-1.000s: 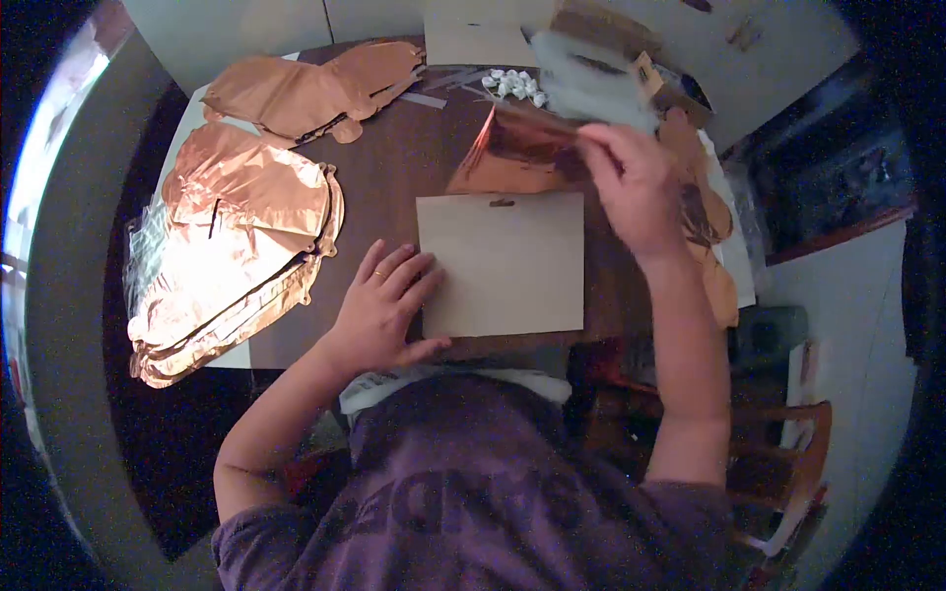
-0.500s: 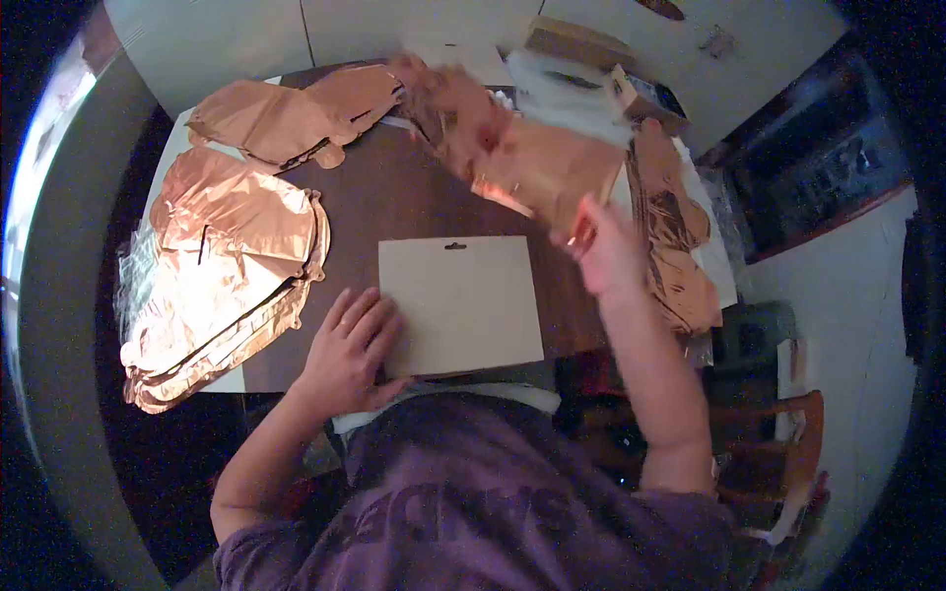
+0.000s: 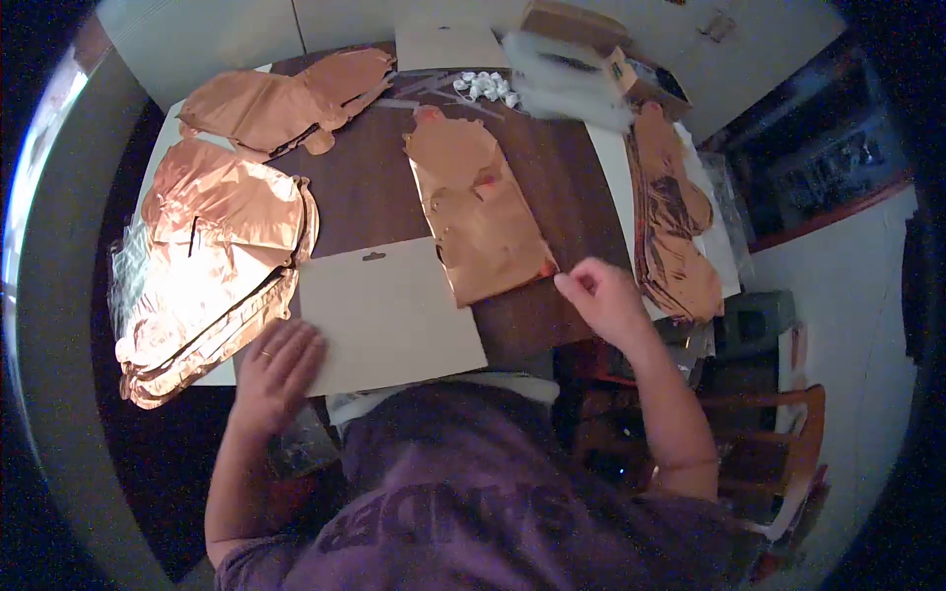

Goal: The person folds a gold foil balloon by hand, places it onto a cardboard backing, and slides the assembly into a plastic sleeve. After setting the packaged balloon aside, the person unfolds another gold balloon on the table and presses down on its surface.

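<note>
A cream card (image 3: 384, 320) with a hanger slot lies at the table's front edge. My left hand (image 3: 281, 369) rests at its left side, fingers spread. A flat copper foil piece (image 3: 478, 212) lies in the middle of the table, its lower left corner over the card's upper right part. My right hand (image 3: 596, 300) is just off the foil's lower right corner, its fingers curled and pinched together; whatever may be between them is too small to make out.
Stacks of copper foil lie at the left (image 3: 222, 246), back left (image 3: 286, 103) and right (image 3: 675, 212). White bundles (image 3: 488, 89), clear strips and a plastic bag (image 3: 567, 84) are at the back, near an open box (image 3: 650, 84). A chair (image 3: 798, 433) stands right.
The foil piece that my right hand was swinging over the table now lies flat in the middle. The card has shifted left along with my left hand.
</note>
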